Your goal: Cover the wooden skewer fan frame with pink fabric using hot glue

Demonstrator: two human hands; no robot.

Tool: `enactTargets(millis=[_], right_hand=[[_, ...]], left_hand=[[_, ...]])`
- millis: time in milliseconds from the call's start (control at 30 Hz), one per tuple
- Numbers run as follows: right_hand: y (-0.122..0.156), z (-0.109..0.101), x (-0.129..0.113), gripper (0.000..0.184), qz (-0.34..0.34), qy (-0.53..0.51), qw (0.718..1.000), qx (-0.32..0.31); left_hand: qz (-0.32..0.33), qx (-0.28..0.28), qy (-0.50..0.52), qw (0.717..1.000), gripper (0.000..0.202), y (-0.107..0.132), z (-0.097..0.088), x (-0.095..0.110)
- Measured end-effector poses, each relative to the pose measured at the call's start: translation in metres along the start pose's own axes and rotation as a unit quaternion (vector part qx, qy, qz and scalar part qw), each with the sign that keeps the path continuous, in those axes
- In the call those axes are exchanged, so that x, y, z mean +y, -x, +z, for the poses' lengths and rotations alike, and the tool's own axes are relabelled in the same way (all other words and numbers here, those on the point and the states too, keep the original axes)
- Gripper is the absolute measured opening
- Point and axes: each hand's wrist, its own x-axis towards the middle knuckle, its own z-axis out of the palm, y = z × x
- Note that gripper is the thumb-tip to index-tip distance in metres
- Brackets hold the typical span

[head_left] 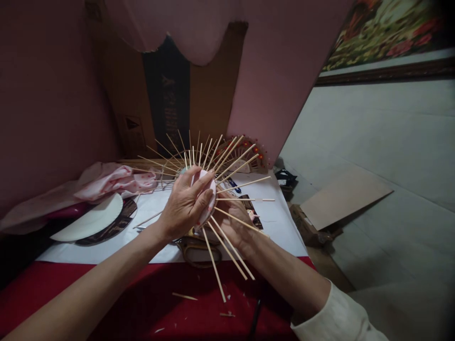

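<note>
Both hands grip a pale pink disc point(212, 192) with several thin wooden sticks point(245, 220) fanning out around its edge. My left hand point(185, 201) lies over the near face, its fingers pressed on the disc. Behind and below it, my right hand point(231, 218) supports the disc from the right, with its fingers partly hidden. Scissors point(201, 251) with brownish handles lie beneath the hands. A blue pen-like tool point(233, 184) and a dark patterned piece point(253, 213) rest just beyond my right hand.
White sheet point(280, 227) over a red cloth point(135, 303) carries stick scraps point(185, 297). At left are pink fabric point(113, 182) and a white half-disc point(92, 220). A beaded fan-shaped piece point(261, 158) and cardboard box point(213, 90) stand behind. Flat cardboard point(346, 199) lies at right.
</note>
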Motion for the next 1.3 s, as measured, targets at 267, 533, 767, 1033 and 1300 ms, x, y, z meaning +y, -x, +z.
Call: enactTargets(millis=[267, 533, 767, 1033, 1300], right_hand=[[0.007, 0.006, -0.002, 0.019, 0.022, -0.007, 1.0, -0.022], [0.015, 0.011, -0.001, 0.02, 0.005, 0.02, 1.0, -0.019], [0.017, 0.013, 0.0, 0.02, 0.014, 0.01, 1.0, -0.01], [0.022, 0.015, 0.0, 0.019, -0.022, 0.047, 0.999, 0.007], [0.014, 0.011, -0.006, 0.026, 0.001, 0.022, 0.999, -0.033]], left_hand=[[0.023, 0.019, -0.072, 0.997, 0.043, 0.003, -0.004, 0.002], [0.032, 0.026, -0.054, 0.998, 0.042, 0.004, -0.005, 0.004], [0.03, 0.019, -0.056, 0.998, 0.043, 0.008, -0.005, 0.0], [0.034, 0.033, -0.068, 0.997, 0.041, 0.009, -0.006, 0.004], [0.008, 0.06, -0.027, 0.998, 0.059, 0.005, -0.017, 0.008]])
